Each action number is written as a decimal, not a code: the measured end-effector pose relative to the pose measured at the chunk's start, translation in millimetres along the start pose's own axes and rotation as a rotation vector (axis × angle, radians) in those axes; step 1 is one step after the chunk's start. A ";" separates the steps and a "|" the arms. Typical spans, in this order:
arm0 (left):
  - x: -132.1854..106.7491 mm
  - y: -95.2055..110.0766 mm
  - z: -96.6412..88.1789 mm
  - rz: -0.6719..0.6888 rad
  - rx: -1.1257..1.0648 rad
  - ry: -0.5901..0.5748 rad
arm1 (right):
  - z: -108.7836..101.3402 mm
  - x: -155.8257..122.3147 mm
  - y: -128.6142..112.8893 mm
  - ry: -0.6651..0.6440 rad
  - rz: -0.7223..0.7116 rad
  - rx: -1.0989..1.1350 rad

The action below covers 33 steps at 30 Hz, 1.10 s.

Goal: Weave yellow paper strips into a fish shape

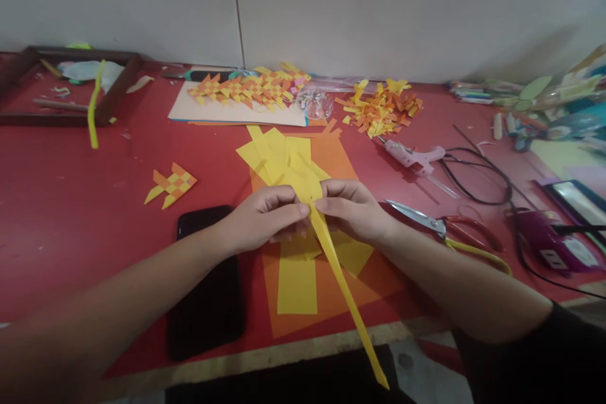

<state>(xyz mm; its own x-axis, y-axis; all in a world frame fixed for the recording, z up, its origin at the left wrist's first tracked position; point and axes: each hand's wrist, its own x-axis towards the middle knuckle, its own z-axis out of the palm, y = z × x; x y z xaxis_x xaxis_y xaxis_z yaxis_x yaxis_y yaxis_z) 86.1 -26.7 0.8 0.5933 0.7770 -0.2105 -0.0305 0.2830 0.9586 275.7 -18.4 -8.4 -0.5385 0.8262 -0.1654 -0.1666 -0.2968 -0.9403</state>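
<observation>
I record the left grip [271, 214] and right grip [351, 209] both pinched on a folded yellow strip [338, 265] — above yellow papers [297, 284] and an orange sheet [329, 300] on the bench [71, 202]. Scissors [426, 219] lie rightward; leftward, a black phone [208, 315] — then a woven paper fish [175, 185].

My left forearm [156, 281] reaches in from the lower left, bare along all that shows, and my right forearm [464, 278] slants up from the lower right, bare to the black sleeve [530, 360] near my elbow. My left hand [279, 214] and right hand [349, 207] meet in front of me, both closed in a pinch. My left thumb [294, 211] and right thumb [330, 205] lie uppermost, tips pointing at each other and close together, with my index fingers [341, 187] bent beyond them. Both wrists look nearly straight.
</observation>
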 end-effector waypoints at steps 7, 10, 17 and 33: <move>1.5 -6.0 -2.7 0.011 -0.046 0.072 | 1.5 1.3 -0.3 0.083 -0.026 -0.018; 0.8 -7.0 -3.6 0.025 -0.008 0.057 | 2.4 1.9 -0.2 0.083 -0.051 -0.030; 1.9 -5.2 -3.4 0.046 0.019 0.044 | 2.6 1.0 1.5 0.031 -0.056 -0.003; 2.5 -5.8 -2.7 0.027 -0.013 0.203 | 0.5 2.8 2.3 0.159 -0.146 -0.146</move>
<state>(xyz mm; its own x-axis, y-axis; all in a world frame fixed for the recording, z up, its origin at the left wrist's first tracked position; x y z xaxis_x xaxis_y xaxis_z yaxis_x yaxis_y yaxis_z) 85.6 -24.9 -5.8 0.4178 0.8815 -0.2198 -0.0555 0.2663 0.9623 273.4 -16.9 -10.9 -0.3790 0.9235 -0.0587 -0.1058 -0.1063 -0.9887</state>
